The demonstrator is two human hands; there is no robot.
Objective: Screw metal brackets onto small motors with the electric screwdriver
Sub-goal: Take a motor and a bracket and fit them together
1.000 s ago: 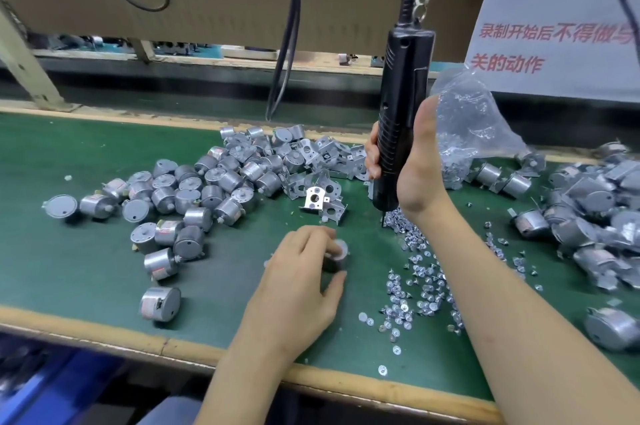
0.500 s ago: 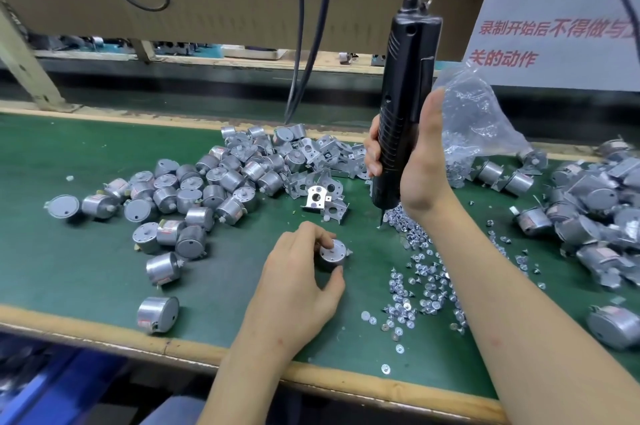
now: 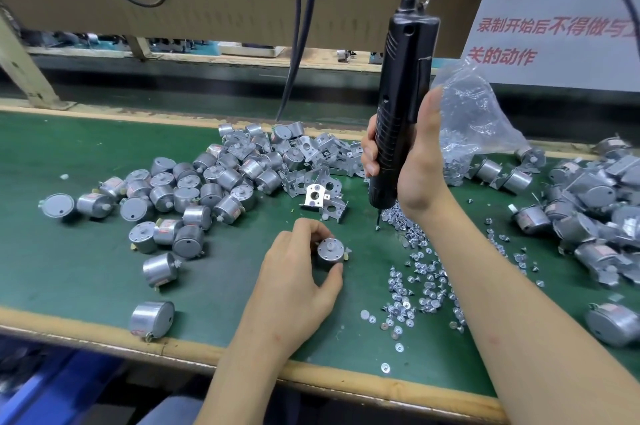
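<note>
While pinching small silver cylindrical motor (image 3: 330, 250) shaft-up in left hand (image 3: 294, 280), now uncovered, just in front of pale perforated metal bracket (image 3: 316, 196), grips black electric screwdriver (image 3: 401, 78) in right hand (image 3: 419, 168), right of bracket, lifted slightly. Looks ready for bracket seating; not yet mounted.

Open mat (image 3: 69, 272) front-left; motor pile (image 3: 207, 182) blocks behind.

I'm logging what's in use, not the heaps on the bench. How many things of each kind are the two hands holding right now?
Motor, gripped by the left hand: 1
Electric screwdriver, gripped by the right hand: 1
Total: 2
</note>
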